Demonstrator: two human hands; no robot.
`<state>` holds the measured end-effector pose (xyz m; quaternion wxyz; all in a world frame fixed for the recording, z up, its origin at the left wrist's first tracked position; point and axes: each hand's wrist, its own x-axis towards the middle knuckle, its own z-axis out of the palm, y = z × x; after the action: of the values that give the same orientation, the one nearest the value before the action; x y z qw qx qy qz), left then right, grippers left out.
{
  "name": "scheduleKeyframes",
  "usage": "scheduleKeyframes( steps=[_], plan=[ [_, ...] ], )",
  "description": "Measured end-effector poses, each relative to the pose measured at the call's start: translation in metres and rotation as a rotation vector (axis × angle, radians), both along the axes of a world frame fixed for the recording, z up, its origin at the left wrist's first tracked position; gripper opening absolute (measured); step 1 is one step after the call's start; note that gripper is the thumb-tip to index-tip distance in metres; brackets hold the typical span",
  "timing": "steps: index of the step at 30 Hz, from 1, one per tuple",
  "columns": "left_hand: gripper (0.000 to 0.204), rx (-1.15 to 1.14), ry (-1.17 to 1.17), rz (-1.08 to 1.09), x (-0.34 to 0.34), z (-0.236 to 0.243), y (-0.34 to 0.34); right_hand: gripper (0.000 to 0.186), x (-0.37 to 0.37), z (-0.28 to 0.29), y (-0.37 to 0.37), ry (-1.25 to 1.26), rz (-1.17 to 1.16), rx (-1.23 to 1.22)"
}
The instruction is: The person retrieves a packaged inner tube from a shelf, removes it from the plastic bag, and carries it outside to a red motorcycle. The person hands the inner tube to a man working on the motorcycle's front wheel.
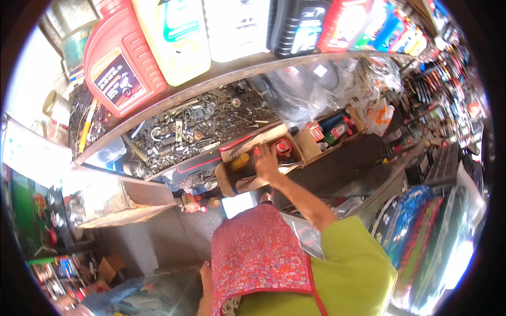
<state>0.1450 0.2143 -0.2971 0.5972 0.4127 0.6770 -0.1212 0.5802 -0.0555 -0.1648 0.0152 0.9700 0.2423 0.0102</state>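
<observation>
Cardboard box (pixel 225 181): right hand (pixel 266 165) over it, left hand (pixel 206 277) low; cannot tell if fingers clamped.

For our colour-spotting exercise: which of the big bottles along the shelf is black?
The black bottle standing directly between the white bottle and a red bottle; its dark body sets it apart from these bright neighbours.
</observation>
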Motion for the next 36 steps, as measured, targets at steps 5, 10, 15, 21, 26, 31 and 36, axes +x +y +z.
scheduleKeyframes(
  steps=[5, 10, 15, 21, 26, 31, 36],
  plan=[
    [0.030, -0.042, -0.048, -0.312, -0.038, -0.060, 0.057, 0.023, -0.147, -0.088, 0.016, 0.446, -0.044, -0.011],
    [0.025, -0.020, -0.008, -0.475, 0.029, -0.004, 0.081, 0.026, -0.255, -0.051, 0.002, 0.844, -0.136, 0.137],
    [0.015, -0.055, -0.318, -0.354, 0.084, 0.006, 0.086, 0.025, -0.323, -0.110, -0.029, 0.996, -0.254, 0.114],
    [0.023, -0.006, -0.330, -0.650, 0.058, 0.003, 0.040, 0.024, -0.351, -0.092, -0.050, 0.845, -0.470, 0.213],
    [0.040, 0.239, -0.129, -1.457, -0.011, -0.088, 0.053, 0.028, -0.422, -0.085, -0.065, 0.699, -0.708, 0.420],
    [0.045, 0.340, -0.233, -1.760, -0.035, -0.086, 0.050, 0.033, -0.492, -0.083, -0.085, 0.975, -0.864, 0.251],
    [0.041, 0.502, -0.409, -2.165, 0.019, -0.081, 0.076, 0.038, -0.539, -0.080, -0.084, 1.109, -1.245, 0.344]
  ],
)
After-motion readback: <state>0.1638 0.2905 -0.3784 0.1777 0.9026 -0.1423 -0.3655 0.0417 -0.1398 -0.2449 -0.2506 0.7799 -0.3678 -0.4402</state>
